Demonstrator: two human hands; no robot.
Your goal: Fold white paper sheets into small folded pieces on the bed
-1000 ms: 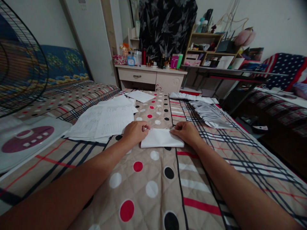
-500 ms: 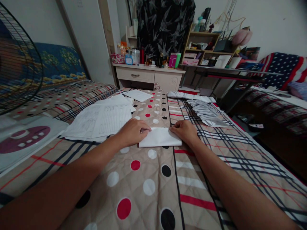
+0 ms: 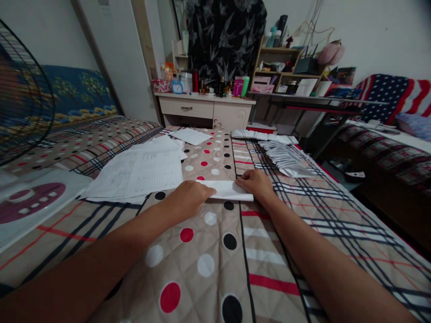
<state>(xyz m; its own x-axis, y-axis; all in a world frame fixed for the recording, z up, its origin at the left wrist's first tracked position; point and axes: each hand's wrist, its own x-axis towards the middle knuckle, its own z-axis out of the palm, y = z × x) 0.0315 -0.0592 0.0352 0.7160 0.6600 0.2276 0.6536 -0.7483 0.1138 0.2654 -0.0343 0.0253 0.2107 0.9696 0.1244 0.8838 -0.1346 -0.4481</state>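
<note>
A folded sheet of white paper (image 3: 226, 190) lies as a narrow strip on the patterned bedspread (image 3: 208, 242), in the middle of the head view. My left hand (image 3: 191, 197) is closed at the strip's left end, its fingers pressed on the paper. At the other end, my right hand (image 3: 256, 184) pinches the upper right part of the strip between thumb and fingers. Part of the left end is hidden behind my left hand.
Loose written sheets (image 3: 141, 172) lie to the left, with another sheet (image 3: 191, 136) beyond them. Folded paper strips (image 3: 283, 157) are stacked at the right. A plastic bag (image 3: 40, 197) and a fan (image 3: 23, 94) are at far left. A white dresser (image 3: 188, 107) stands behind.
The paper has become a narrower strip. My left hand has moved from its upper left edge down onto its left end, while my right hand stays at the right. The view has shifted slightly.
</note>
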